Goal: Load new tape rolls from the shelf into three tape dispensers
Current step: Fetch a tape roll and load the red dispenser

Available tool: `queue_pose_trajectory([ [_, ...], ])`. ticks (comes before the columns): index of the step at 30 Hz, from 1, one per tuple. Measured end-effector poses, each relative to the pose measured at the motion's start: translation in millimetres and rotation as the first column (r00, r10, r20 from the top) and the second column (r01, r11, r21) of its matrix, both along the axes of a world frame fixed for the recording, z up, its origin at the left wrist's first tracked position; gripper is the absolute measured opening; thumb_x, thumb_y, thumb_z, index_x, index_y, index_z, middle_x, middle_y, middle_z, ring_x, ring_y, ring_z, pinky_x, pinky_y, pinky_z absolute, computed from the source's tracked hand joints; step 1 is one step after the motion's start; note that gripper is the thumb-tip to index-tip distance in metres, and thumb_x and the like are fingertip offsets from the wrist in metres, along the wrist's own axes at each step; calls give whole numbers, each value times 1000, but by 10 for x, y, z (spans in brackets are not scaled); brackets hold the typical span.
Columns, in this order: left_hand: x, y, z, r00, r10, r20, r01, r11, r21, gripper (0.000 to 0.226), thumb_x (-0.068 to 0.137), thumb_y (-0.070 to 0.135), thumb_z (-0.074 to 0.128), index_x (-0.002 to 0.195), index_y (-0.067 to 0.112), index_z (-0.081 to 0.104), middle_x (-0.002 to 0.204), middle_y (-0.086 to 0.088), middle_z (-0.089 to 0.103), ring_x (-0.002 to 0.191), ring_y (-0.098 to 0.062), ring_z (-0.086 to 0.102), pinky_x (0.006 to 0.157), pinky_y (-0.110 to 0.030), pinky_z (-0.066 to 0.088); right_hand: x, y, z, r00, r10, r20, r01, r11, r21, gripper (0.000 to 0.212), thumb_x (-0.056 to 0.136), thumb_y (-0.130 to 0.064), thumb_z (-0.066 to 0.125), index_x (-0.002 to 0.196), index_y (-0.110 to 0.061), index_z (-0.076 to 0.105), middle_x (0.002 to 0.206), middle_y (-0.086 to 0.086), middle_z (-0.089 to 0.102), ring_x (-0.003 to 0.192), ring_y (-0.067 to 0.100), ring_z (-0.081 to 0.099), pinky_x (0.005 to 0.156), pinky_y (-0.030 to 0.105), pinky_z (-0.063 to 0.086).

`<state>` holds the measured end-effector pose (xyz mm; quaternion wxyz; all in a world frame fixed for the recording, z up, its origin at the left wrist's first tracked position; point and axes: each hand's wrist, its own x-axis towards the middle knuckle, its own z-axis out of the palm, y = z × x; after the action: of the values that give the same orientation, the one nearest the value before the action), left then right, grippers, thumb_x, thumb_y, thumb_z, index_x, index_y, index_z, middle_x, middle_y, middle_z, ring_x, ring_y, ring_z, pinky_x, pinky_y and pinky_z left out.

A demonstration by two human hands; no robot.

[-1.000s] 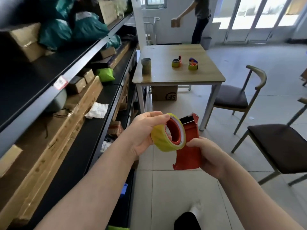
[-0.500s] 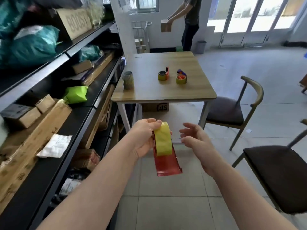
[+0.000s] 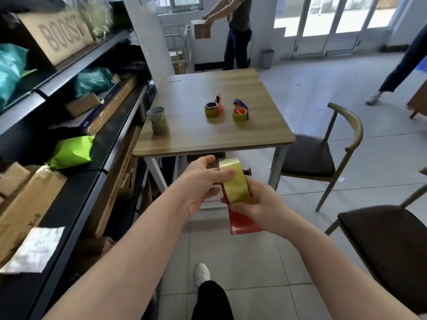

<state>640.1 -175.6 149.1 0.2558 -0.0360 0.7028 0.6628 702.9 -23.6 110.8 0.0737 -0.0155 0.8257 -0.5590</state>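
Since half a second ago the right hand (image 3: 256,204) has returned to the work: it was spread and clear of everything, and it now grips the red dispenser (image 3: 242,224) just below the roll.

Head view: the left hand (image 3: 201,183) holds the yellow tape roll (image 3: 233,181), thumb across its outer face and fingers behind. The roll sits at the top of the red dispenser, carried in the air in front of the tabletop (image 3: 208,142). Whether the roll is fully seated on its hub cannot be told.

Two further dispensers, one red (image 3: 213,108) and one blue (image 3: 240,112), stand on the tabletop, each apparently carrying a roll. A stack of rolls (image 3: 159,121) stands near the left edge.

Assessment: two of three units appear loaded and the third is in hand. Outstanding items are seating the roll, threading the tape and setting the unit down.
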Motion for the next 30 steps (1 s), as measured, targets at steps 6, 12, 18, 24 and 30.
queue_pose_trajectory([
  [6, -863, -12, 19, 993, -110, -47, 112, 992, 55, 88, 75, 6, 80, 148, 18, 33, 120, -10, 68, 111, -31, 64, 104, -53, 46, -770, -24, 55, 998, -48, -30, 44, 992, -114, 40, 80, -9, 72, 108, -35, 60, 106, 1, 75, 103, 21, 69, 94, 49, 53],
  [12, -1782, -182, 79, 968, -234, -94, 240, 969, 53, 112, 58, 5, 83, 152, 23, 24, 126, -16, 64, 110, -33, 66, 98, -50, 51, -1681, -174, 198, 1000, -14, -21, 9, 974, -228, 40, 87, 6, 65, 117, -20, 60, 110, 14, 71, 96, 18, 67, 88, 35, 55],
  [18, -2472, -343, 23, 958, -267, -106, 271, 962, 20, 101, 69, -4, 80, 151, 20, 28, 124, -17, 65, 109, -35, 65, 98, -54, 50, -2309, -348, 147, 999, -35, -1, 33, 974, -225, 42, 89, 3, 64, 120, -23, 58, 109, 9, 71, 98, 16, 68, 88, 31, 55],
  [24, -2889, -302, -33, 965, -247, -84, 249, 968, 16, 87, 74, -5, 77, 146, 15, 34, 121, -14, 67, 103, -29, 68, 73, -31, 58, -2738, -307, 119, 999, -16, 32, 24, 967, -253, 40, 91, 3, 60, 124, -19, 58, 108, 7, 72, 100, 15, 68, 91, 33, 56],
  [30, -3298, -145, -119, 987, -109, -116, 101, 992, -71, 69, 74, 18, 83, 134, 17, 49, 114, -4, 70, 106, -22, 65, 75, -30, 46, -3152, -131, 47, 996, 16, 90, 13, 948, -318, 33, 98, -12, 52, 130, -20, 52, 110, 2, 75, 106, 13, 69, 94, 31, 54],
])
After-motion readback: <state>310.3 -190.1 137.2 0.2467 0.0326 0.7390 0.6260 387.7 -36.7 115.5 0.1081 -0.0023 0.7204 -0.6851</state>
